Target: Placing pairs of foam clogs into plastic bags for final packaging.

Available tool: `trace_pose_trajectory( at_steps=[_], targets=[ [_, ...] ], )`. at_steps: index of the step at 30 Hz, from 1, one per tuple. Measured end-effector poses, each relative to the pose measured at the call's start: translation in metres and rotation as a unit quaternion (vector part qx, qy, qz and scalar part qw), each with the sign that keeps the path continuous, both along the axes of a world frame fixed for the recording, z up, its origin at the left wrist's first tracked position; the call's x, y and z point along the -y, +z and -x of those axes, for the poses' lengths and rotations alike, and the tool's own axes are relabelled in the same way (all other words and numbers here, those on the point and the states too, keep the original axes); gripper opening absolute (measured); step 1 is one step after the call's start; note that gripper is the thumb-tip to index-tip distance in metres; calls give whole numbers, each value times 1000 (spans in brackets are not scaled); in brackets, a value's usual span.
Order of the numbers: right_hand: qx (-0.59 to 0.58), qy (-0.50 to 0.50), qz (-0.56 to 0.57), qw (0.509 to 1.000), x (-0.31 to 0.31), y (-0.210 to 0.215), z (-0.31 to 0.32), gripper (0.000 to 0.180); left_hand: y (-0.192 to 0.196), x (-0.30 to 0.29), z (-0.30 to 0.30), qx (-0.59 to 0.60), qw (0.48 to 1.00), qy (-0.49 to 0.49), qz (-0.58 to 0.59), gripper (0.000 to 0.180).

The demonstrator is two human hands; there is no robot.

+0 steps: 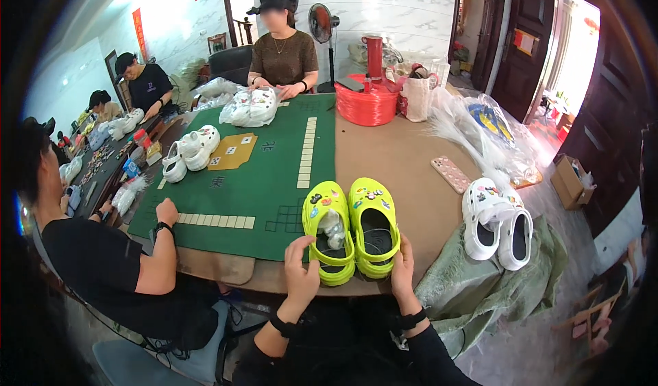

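Both lime-green foam clogs (350,227) already wear charms; our left hand (300,268) and right hand (402,266) grip their heels, lower centre.

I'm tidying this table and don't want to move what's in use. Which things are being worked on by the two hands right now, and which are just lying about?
In hand: pair of lime-green clogs, held by left hand and right hand.

Lying about: pair of white clogs, phone case, red spool, green mat, clear bags.
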State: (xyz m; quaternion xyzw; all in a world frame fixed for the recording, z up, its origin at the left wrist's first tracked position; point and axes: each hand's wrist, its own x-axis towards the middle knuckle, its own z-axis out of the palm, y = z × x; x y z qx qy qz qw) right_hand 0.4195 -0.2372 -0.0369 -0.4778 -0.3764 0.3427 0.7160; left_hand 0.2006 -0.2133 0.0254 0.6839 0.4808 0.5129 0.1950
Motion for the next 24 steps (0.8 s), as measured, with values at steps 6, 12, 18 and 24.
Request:
trace_pose_trajectory(
  at_steps=[6,12,18,24],
  targets=[
    [18,14,-13,1000,13,1,1,39,35,-26,-9,100,989,-39,105,21],
    [-29,-5,-55,998,8,-7,-1,39,39,-42,-25,-213,971,17,107,33],
    [4,-9,-47,999,11,-3,-1,39,39,-33,-38,-312,948,57,30,30],
    [-2,-12,-45,999,9,-7,-1,36,16,-30,-31,-274,959,68,10,12]
  ],
)
